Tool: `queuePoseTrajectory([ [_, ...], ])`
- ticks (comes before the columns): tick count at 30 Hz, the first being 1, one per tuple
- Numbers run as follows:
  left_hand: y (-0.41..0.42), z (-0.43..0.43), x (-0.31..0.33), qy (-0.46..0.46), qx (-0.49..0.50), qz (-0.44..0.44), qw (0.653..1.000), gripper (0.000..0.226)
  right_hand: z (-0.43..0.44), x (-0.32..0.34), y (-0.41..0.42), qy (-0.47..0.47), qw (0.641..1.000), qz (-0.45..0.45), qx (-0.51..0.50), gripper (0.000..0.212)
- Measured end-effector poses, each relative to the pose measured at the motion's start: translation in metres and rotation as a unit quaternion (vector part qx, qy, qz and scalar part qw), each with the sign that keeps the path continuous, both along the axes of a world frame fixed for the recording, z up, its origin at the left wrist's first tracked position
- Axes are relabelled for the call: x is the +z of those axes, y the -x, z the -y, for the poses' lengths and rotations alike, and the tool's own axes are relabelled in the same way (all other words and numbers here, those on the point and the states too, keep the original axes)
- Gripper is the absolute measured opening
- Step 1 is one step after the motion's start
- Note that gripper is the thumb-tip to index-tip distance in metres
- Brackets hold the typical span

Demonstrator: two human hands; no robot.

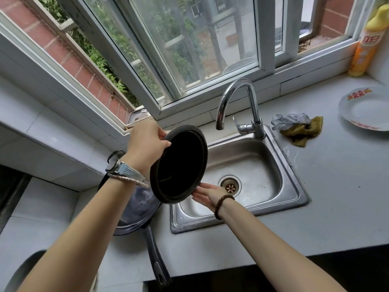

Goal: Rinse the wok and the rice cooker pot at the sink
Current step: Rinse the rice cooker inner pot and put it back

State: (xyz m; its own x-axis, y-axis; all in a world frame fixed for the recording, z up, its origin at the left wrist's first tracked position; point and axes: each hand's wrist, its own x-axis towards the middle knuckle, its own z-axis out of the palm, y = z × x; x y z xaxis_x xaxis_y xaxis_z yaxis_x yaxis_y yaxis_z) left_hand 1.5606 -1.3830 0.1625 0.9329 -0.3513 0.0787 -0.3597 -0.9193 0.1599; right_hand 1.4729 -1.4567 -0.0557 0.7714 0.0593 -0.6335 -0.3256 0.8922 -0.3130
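The rice cooker pot [181, 165] hangs over the sink's [294, 175] left edge, tipped on its side so the dark mouth faces the person. The left hand [147, 142] grips the upper rim, fingers [165, 143] pinched over the lip. The right hand [210, 193] lies palm-up above the sink's near-left part, its fingers [200, 189] straight and loose at the lower rim; whether they touch it I cannot tell.

The tap [237, 98] stands at the sink's back edge, with its spout just right of the pot's top rim and no water showing. The rinse probably needs the pot's mouth swung right, under that spout.

The wok [136, 211] sits on the table just left of the sink, under the left forearm, handle towards the person. Cloths [299, 129] lie right of the sink's back corner, with a plate [366, 108] further right — nothing blocks the way.
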Motion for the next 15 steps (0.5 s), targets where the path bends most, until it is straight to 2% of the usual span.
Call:
queuePoseTrajectory([
  [1, 0.004, -0.005, 0.000, 0.010, -0.004, 0.009, 1.000, 0.015, 0.004, -0.001, 0.000, 0.043, 0.999, -0.003, 0.017, 0.040],
  [3, 0.012, -0.017, -0.001, 0.037, -0.015, 0.034, 0.999, 0.014, 0.015, -0.005, 0.001, 0.205, 0.977, -0.014, 0.062, 0.043],
  [5, 0.020, -0.028, -0.004, 0.058, -0.025, 0.060, 0.996, 0.015, 0.030, -0.007, 0.001, 0.414, 0.907, -0.001, 0.083, 0.047],
  [7, 0.027, -0.040, -0.008, 0.073, -0.035, 0.082, 0.993, 0.016, 0.044, 0.003, 0.003, 0.535, 0.842, 0.048, 0.053, 0.046],
  [12, 0.040, -0.067, -0.022, 0.113, -0.070, 0.107, 0.985, 0.016, 0.063, 0.037, -0.001, 0.663, 0.727, 0.181, -0.001, 0.049],
  [15, 0.047, -0.076, -0.031, 0.133, -0.096, 0.106, 0.981, 0.017, 0.066, 0.053, -0.005, 0.701, 0.675, 0.229, -0.025, 0.052],
])
